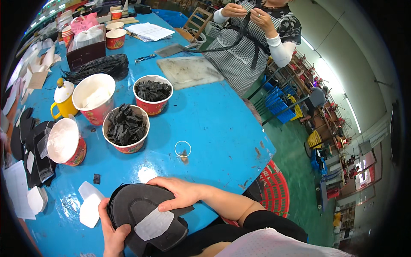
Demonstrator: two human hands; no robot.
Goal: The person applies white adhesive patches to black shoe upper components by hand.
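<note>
At the table's near edge, my left hand [113, 235] and my right hand [177, 192] grip a stack of black, rounded flat pieces [128, 203]. My left fingers wrap its left side with the thumb on top. The right hand lies over the far right edge, its thumb touching a pale whitish patch [154, 225] on the top piece. A curved outline shows on that black surface. White rounded pieces [90, 205] lie just left of the stack, near a small black square [97, 178]. What the pieces are made of, I cannot tell.
Two paper tubs [128, 148] [155, 107] hold black chips. White-lined tubs [79, 152] [97, 112], a yellow mug [64, 106] and a black strand bundle [100, 68] stand left. A clear ring [183, 149] lies mid-table. Across it, a person [252, 43] handles black strips. A red basket [274, 190] sits beside the table.
</note>
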